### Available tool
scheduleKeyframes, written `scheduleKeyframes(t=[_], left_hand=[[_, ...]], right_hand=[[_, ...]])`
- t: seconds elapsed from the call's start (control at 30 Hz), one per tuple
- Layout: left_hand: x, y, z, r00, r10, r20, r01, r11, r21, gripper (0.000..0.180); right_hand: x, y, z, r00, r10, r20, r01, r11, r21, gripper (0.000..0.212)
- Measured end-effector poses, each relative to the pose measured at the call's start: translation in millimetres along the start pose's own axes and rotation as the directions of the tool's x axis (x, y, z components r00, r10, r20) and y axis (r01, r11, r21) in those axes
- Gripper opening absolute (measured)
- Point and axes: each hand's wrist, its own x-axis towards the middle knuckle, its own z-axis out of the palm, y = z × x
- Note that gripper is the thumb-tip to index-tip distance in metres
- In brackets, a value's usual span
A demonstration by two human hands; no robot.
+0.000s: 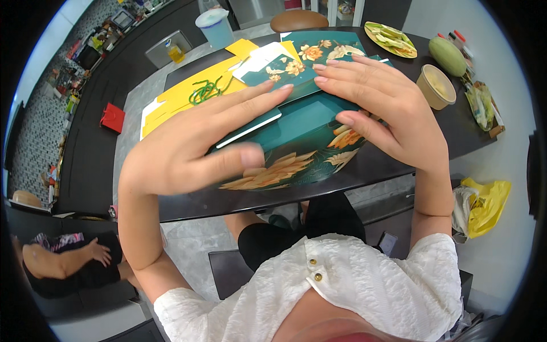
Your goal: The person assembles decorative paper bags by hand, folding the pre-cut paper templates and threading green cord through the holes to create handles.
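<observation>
A dark green cardboard box [313, 119] printed with orange and cream flowers stands at the table's near edge, its top flaps partly folded in. My left hand [188, 142] rests over its left side, fingers stretched across the top and thumb along the front. On the right, my right hand [387, 111] lies over the top edge with its fingers extended and its thumb near the front corner. Behind the box are flat green flowered card pieces [325, 40]. Yellow card sheets [176, 97] lie to the left, with a tangle of green cord [208, 91] on them.
The dark table [393, 171] also carries a plate of cut vegetables [393, 39], a green melon [447, 56], a round tub [436, 86] and a lidded pitcher [215, 28]. A yellow plastic bag [487, 208] is at the right. Another person's hand [99, 252] shows at lower left.
</observation>
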Motion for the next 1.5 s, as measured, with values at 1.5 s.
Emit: scheduleKeyframes(t=[1.5], left_hand=[[41.9, -4.0, 8.2, 0.951, -0.168, -0.260, 0.265, 0.876, 0.404, 0.035]], right_hand=[[42.2, 25.9, 11.5, 0.996, -0.079, -0.034, 0.078, 0.996, -0.040, 0.016]])
